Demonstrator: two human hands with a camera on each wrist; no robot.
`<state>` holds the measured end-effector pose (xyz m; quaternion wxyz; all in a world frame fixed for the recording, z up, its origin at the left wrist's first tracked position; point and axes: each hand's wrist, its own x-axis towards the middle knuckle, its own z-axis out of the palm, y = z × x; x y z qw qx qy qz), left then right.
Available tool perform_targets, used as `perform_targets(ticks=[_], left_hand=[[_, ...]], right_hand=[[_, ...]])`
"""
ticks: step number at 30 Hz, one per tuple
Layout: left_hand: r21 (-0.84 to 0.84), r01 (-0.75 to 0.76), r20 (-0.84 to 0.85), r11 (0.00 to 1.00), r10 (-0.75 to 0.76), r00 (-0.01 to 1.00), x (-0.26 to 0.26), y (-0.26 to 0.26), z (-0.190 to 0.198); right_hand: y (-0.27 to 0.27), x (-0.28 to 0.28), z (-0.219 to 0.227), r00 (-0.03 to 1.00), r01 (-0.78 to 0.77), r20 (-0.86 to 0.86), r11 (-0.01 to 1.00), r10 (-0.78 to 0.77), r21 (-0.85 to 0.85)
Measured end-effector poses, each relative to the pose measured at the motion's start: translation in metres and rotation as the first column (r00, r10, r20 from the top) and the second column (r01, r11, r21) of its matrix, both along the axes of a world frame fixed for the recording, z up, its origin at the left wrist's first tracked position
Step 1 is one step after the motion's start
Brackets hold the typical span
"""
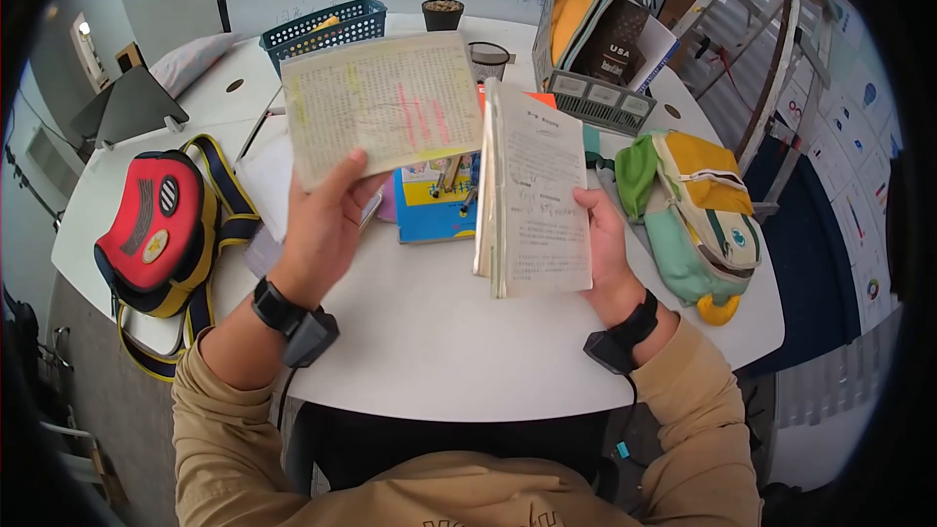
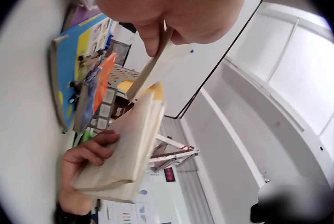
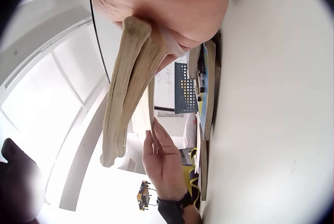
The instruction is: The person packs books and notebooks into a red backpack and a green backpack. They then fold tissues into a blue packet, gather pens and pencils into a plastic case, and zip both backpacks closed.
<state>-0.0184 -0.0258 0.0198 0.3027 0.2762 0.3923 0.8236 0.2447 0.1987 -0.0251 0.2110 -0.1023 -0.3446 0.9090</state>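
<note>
Head view: left hand point(image 1: 327, 229) has the thumb on the near face of a thin booklet point(image 1: 381, 107), fingers behind, pinching its lower edge; page shows pink and yellow highlighter. Right hand point(image 1: 613, 254) grips a thick worn book point(image 1: 542, 205) by its side, thumb on the printed page, other fingers behind; right wrist view shows its pages parted in two blocks. Both hands closed on paper, both items up above the table point(image 1: 439, 351), side by side.

Progress, my guess: about midway. Done: both items picked up, pages facing the wearer. Left: neither is put down; end point can't be told.

Farther out: blue-and-yellow book point(image 1: 429, 224) flat on the table, pens point(image 1: 451, 181) on it. Red backpack point(image 1: 156, 224) on the left, green-and-yellow backpack point(image 1: 703, 200) on the right. Toward the back: basket point(image 1: 332, 33), pot point(image 1: 442, 16), mesh cup point(image 1: 488, 60), file rack point(image 1: 598, 98).

Count: 2 hands, 1 thin booklet, 1 thick book, 1 blue-and-yellow book, 2 backpacks, 1 basket, 1 pot, 1 mesh cup, 1 file rack. Pens overlap, number unclear.
</note>
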Motion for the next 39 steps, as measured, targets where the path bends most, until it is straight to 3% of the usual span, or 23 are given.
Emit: perform_targets(ticks=[7,11,14,17,20,21,24,28,31,34,37,39], left_hand=[[0.004,0.142,-0.053,0.990,-0.142,0.989,0.061,0.004,-0.023],[-0.105,0.378,0.035,0.920,-0.376,0.926,0.069,0.000,-0.037],[-0.135,0.416,-0.249,0.899,-0.437,0.864,0.056,-0.004,-0.045],[0.064,0.451,-0.143,0.890,-0.439,0.887,0.037,-0.004,-0.038],[-0.089,0.238,-0.255,0.967,-0.253,0.933,0.024,-0.001,-0.005],[-0.150,0.325,-0.205,0.934,-0.350,0.914,0.011,-0.005,-0.005],[-0.608,0.205,-0.346,0.767,-0.489,0.801,-0.016,-0.015,-0.008],[-0.560,0.235,-0.495,0.794,-0.548,0.674,-0.005,-0.020,0.021],[-0.650,0.287,-0.559,0.703,-0.699,0.446,-0.020,-0.025,0.020],[-0.590,0.377,-0.454,0.714,-0.680,0.576,-0.005,-0.026,0.020],[-0.562,0.426,-0.439,0.709,-0.692,0.573,-0.005,-0.028,0.026],[-0.476,0.272,-0.600,0.836,-0.535,0.595,0.009,-0.025,0.020]], right_hand=[[-0.019,-0.006,0.004,0.992,-0.123,-0.012,0.991,0.123,-0.058],[-0.025,-0.009,0.007,0.980,-0.197,-0.046,0.976,0.194,-0.095],[-0.021,-0.006,0.010,0.978,-0.202,-0.079,0.975,0.195,-0.095],[-0.018,-0.007,0.009,0.997,-0.024,-0.066,0.997,0.029,0.077],[-0.018,-0.002,0.013,0.998,0.054,-0.032,0.961,-0.047,0.273],[-0.020,-0.002,0.014,0.998,0.066,-0.025,0.947,-0.061,0.313],[-0.024,-0.005,0.015,0.994,0.104,-0.020,0.906,-0.105,0.410],[-0.024,-0.006,0.009,0.984,0.172,-0.040,0.860,-0.175,0.480],[-0.030,-0.006,0.009,0.970,0.217,-0.041,0.774,-0.241,0.594],[-0.045,-0.009,0.013,0.950,0.277,-0.087,0.683,-0.300,0.675],[-0.051,-0.007,0.014,0.935,0.326,-0.167,0.577,-0.312,0.749],[-0.055,-0.006,0.012,0.916,0.373,-0.235,0.476,-0.324,0.796]])
